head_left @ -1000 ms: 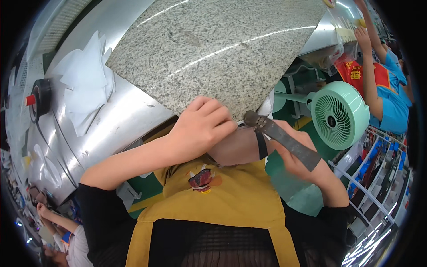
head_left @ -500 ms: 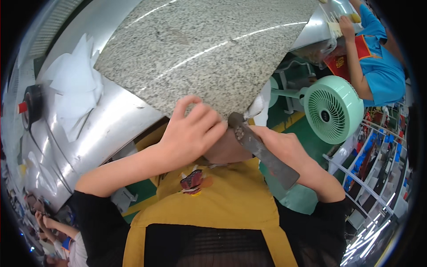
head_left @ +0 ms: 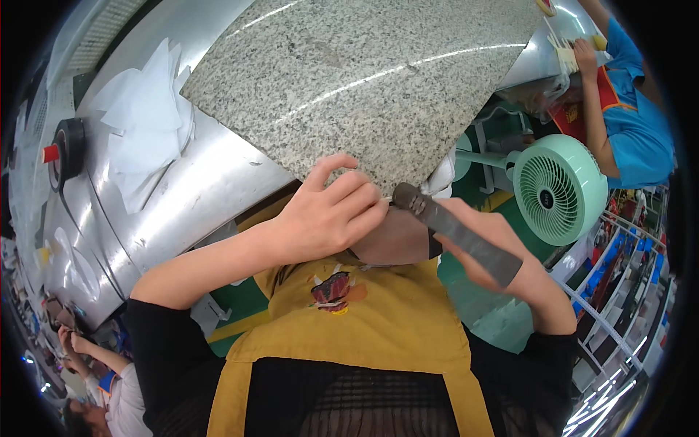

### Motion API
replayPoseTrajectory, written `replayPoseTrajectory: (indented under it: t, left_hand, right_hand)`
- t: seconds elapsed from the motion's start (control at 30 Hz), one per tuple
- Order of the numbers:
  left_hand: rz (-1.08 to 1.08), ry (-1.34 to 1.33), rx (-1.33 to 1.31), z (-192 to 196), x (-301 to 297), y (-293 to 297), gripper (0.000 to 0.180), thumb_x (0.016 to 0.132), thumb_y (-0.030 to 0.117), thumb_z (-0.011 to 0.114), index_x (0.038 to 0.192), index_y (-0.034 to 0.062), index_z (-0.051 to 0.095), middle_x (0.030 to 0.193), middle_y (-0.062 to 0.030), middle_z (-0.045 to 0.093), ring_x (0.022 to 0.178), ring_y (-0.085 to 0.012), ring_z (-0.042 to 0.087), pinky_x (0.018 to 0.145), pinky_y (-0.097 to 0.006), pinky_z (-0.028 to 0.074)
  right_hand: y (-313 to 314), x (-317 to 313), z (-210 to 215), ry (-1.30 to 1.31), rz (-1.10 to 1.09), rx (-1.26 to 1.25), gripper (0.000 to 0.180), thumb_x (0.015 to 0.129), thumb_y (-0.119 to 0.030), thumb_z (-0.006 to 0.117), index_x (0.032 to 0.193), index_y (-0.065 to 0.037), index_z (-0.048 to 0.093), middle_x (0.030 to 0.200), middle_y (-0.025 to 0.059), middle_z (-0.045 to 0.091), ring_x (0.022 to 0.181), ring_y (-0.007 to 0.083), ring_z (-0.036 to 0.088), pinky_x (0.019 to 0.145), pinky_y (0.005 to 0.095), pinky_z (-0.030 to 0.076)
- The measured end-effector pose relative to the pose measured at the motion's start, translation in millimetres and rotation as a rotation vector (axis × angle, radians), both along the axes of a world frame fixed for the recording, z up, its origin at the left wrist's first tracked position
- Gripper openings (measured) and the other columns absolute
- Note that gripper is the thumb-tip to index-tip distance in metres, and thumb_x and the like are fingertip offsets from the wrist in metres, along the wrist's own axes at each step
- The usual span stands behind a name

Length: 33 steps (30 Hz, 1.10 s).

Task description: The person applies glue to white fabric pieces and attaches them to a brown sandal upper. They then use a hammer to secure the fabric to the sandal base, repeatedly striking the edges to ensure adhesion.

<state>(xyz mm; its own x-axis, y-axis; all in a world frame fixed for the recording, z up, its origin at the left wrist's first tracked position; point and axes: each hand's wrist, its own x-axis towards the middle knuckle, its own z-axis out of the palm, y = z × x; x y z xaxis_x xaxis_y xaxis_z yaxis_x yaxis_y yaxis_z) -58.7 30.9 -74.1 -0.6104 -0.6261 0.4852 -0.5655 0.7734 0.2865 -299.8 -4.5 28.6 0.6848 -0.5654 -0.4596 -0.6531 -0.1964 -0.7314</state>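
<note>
A smooth brown piece, leather-like (head_left: 393, 239), hangs over the near corner of a speckled granite slab (head_left: 342, 95), in front of my apron. My left hand (head_left: 331, 211) rests at that corner, fingers bent and closed on the piece's upper edge; the thumb is hidden. Just to its right, my right hand (head_left: 484, 237) grips a hammer with a dark, worn metal head (head_left: 462, 237). The long flat end of the head points back toward my right forearm and the blunt end lies near my left fingertips. The hammer's handle is hidden.
White sheets (head_left: 149, 124) lie on the metal table (head_left: 218, 171) at left, beside a black round thing with a red knob (head_left: 69, 153). A green fan (head_left: 557, 189) stands at right. A co-worker in blue (head_left: 633, 131) works at far right; another person (head_left: 120, 393) sits lower left.
The whole view has shifted slightly, so most things appear farther right. The hammer head has tilted flatter against my right hand. My left hand keeps its place at the slab's corner.
</note>
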Motion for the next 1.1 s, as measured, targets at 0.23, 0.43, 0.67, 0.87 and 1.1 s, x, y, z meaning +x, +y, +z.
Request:
replayPoseTrajectory:
  t: [0.23, 0.43, 0.67, 0.87, 1.1]
  left_hand:
    - [0.046, 0.02, 0.066, 2.1, -1.4, -1.4, 0.022, 0.07, 0.011, 0.066, 0.091, 0.0114, 0.064, 0.085, 0.0004, 0.054, 0.085, -0.0182, 0.053, 0.093, -0.043, 0.039]
    - [-0.03, 0.096, 0.239, 5.2, 14.8, -8.0, 0.032, 0.064, 0.009, 0.069, 0.095, 0.0124, 0.064, 0.086, -0.0004, 0.055, 0.089, -0.0215, 0.052, 0.094, -0.044, 0.037]
    - [-0.031, 0.052, 0.023, -0.4, 11.7, -2.4, 0.027, 0.065, 0.011, 0.064, 0.092, 0.0106, 0.063, 0.084, 0.0005, 0.053, 0.083, -0.0169, 0.053, 0.093, -0.044, 0.041]
    - [-0.015, 0.041, -0.05, -4.8, 10.7, -1.9, 0.022, 0.067, 0.012, 0.064, 0.089, 0.0114, 0.062, 0.084, 0.0014, 0.054, 0.082, -0.0157, 0.054, 0.094, -0.044, 0.041]
    - [0.031, 0.122, 0.344, 8.6, 20.9, 0.2, 0.029, 0.064, 0.009, 0.069, 0.093, 0.0135, 0.065, 0.088, 0.0002, 0.057, 0.088, -0.0213, 0.052, 0.095, -0.046, 0.036]
  right_hand:
    - [8.5, 7.4, -10.0, 0.014, 0.088, -0.248, 0.035, 0.088, -0.017, 0.058, 0.119, -0.004, 0.048, 0.093, 0.0147, 0.064, 0.079, 0.0337, 0.064, 0.062, 0.0391, 0.051]
    - [3.7, 2.2, -9.1, -0.022, 0.0, -0.101, 0.037, 0.088, -0.012, 0.057, 0.122, -0.003, 0.047, 0.1, 0.0159, 0.062, 0.082, 0.0342, 0.064, 0.066, 0.038, 0.051]
    - [7.0, 3.6, -5.2, -0.063, 0.03, -0.215, 0.05, 0.077, -0.004, 0.059, 0.125, -0.004, 0.047, 0.108, 0.0167, 0.059, 0.084, 0.0357, 0.062, 0.069, 0.0385, 0.051]
    - [-0.7, 12.6, 2.2, -0.067, 0.016, -0.192, 0.037, 0.084, -0.011, 0.057, 0.119, -0.004, 0.048, 0.099, 0.0156, 0.061, 0.083, 0.0353, 0.063, 0.066, 0.0392, 0.052]
    - [11.8, 18.8, -5.5, 0.009, 0.078, -0.231, 0.037, 0.087, -0.022, 0.059, 0.116, -0.004, 0.048, 0.097, 0.0157, 0.063, 0.082, 0.0334, 0.064, 0.064, 0.0417, 0.051]
